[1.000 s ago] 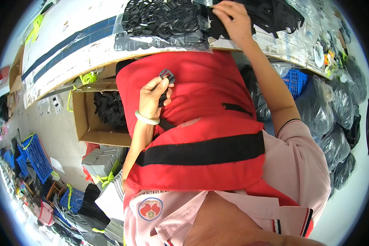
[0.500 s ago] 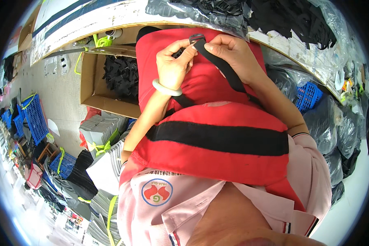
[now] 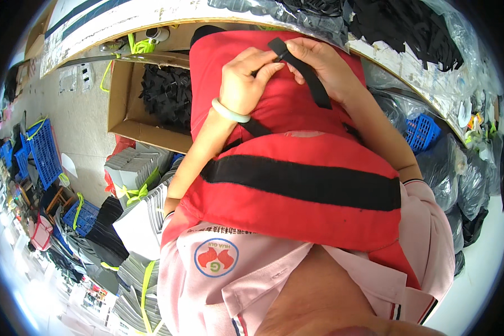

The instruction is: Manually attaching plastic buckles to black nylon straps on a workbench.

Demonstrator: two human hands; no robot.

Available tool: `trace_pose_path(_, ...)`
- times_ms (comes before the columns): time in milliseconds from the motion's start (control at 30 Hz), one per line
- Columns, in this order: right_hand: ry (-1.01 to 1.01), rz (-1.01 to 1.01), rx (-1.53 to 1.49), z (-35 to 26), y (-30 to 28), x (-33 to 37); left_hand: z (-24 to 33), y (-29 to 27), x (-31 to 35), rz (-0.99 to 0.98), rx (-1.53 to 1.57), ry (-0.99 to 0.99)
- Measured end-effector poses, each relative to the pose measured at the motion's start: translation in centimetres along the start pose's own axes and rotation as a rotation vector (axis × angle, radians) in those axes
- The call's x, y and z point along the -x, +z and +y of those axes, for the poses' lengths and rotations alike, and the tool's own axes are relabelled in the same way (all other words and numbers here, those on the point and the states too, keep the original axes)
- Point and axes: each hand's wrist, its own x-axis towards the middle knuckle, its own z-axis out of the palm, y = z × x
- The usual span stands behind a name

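Note:
Over the red apron (image 3: 229, 59) on my lap, both my hands meet at a black webbing strap (image 3: 315, 84). My left hand (image 3: 245, 78), with a pale bangle at the wrist, is closed in a pinch on a small black buckle (image 3: 282, 57), mostly covered by fingers. With thumb and forefinger my right hand (image 3: 325, 64) grips the strap close beside the buckle. The strap's short end sticks up past the fingertips, and its longer part hangs down below my right hand toward the lap.
An open cardboard box (image 3: 123, 103) of small black pieces stands at the left. Ahead runs a worktable edge (image 3: 168, 22) with black strips (image 3: 403, 31) on it. Stacked grey sheets (image 3: 137, 168) lie at the left; a blue basket (image 3: 421, 133) and filled plastic bags (image 3: 442, 173) sit right.
The buckle, plainly seen before above my left fingers, is now mostly hidden. The strap's end has come up past the fingertips, and my left hand has turned and shifted slightly right.

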Motion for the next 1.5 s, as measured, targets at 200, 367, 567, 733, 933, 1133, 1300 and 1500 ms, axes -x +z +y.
trace_pose_path(200, -0.354, 0.072, 0.415, 1.8, 0.4, -0.6, 0.7, -0.3, 0.5, 0.162, 0.985, -0.933)
trace_pose_path(367, -0.623, 0.152, 0.601, 0.3, 2.3, 0.7, 1.1, 0.1, 0.3, 0.235, 0.846, -0.863)
trace_pose_path(567, -0.327, 0.171, 0.503, -1.6, 3.0, 1.1, 1.2, 0.5, 0.5, 0.291, 0.634, -0.7)
trace_pose_path(733, -0.126, 0.168, 0.463, -0.2, 2.2, 1.1, 1.5, 0.8, 0.8, 0.332, 0.481, -0.61)
trace_pose_path(933, -0.188, 0.193, 0.275, 0.6, 2.9, 0.3, 1.1, 0.3, 1.1, 0.236, 0.301, -0.371)
trace_pose_path(1133, -0.031, -0.011, 0.236, -0.9, 1.0, 0.4, 1.9, -1.2, 1.8, 0.103, 0.116, -0.082)
trace_pose_path(1300, -0.116, -0.032, 0.423, -0.3, 1.2, 0.6, 2.9, -1.9, 2.5, 0.034, 0.07, -0.029)
trace_pose_path(1500, -0.128, -0.039, 0.326, -0.5, 1.7, 0.6, 3.4, -2.1, 2.5, 0.031, 0.134, -0.047)
